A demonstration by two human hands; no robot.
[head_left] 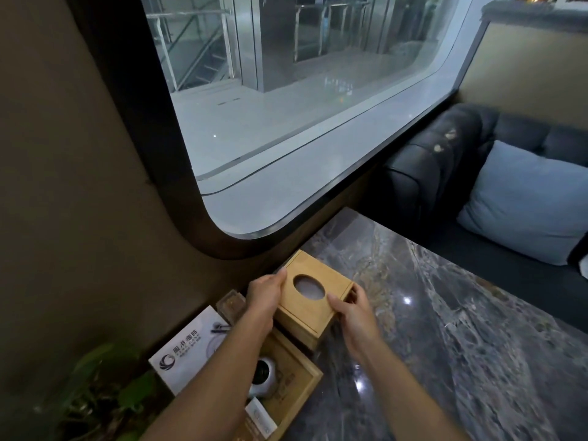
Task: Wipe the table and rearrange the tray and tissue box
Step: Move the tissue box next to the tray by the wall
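A wooden tissue box [313,305] with an oval hole in its lid stands at the left edge of the dark marble table [461,329], close to the wall under the window. My left hand [265,292] grips its left side and my right hand [351,308] grips its right near corner. Just in front of the box lies a wooden tray [302,374] holding a small white round pot [264,374] and a white card; my left forearm crosses over it.
A white printed menu card [187,348] and a small clear holder [230,303] stand left of the tray by the wall. A green plant [105,389] is at the lower left. A dark sofa [445,160] with a blue cushion [528,202] sits beyond the table.
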